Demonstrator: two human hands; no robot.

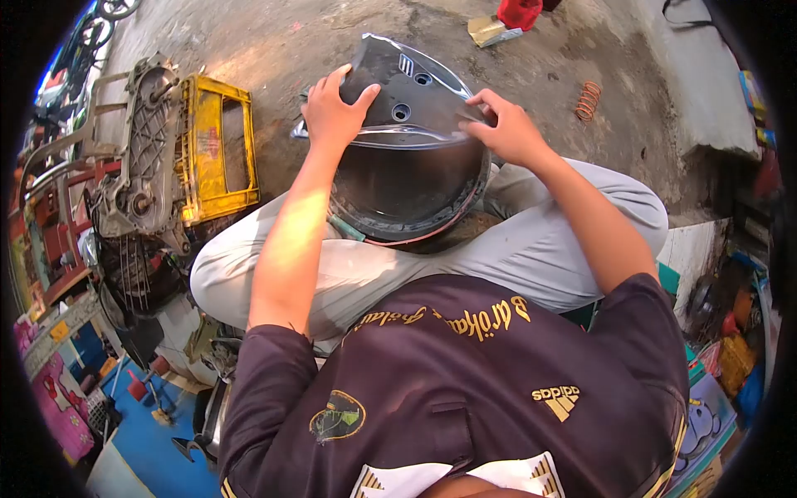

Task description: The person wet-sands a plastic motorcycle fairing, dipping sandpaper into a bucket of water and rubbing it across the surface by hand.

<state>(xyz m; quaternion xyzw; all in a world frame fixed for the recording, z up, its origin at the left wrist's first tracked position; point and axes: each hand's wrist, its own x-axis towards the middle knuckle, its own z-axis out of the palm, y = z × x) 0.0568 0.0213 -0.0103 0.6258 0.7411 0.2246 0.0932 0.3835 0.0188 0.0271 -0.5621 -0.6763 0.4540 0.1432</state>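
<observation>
A dark motorcycle-like plastic panel with two round holes and shiny, pale edges lies across the far side of a round black basin. My left hand grips the panel's left side, thumb on its upper face and fingers at the edge. At the right tip, my right hand holds the panel between thumb and fingers. Dark liquid appears to fill the basin between my crossed legs. A thin green piece rests by the basin's near left rim; its kind is unclear.
To the left stand a yellow plastic crate and a grey metal engine casing. An orange coil spring lies on the concrete floor at right. Farther off are a red object and a small torn box. Clutter lines both sides.
</observation>
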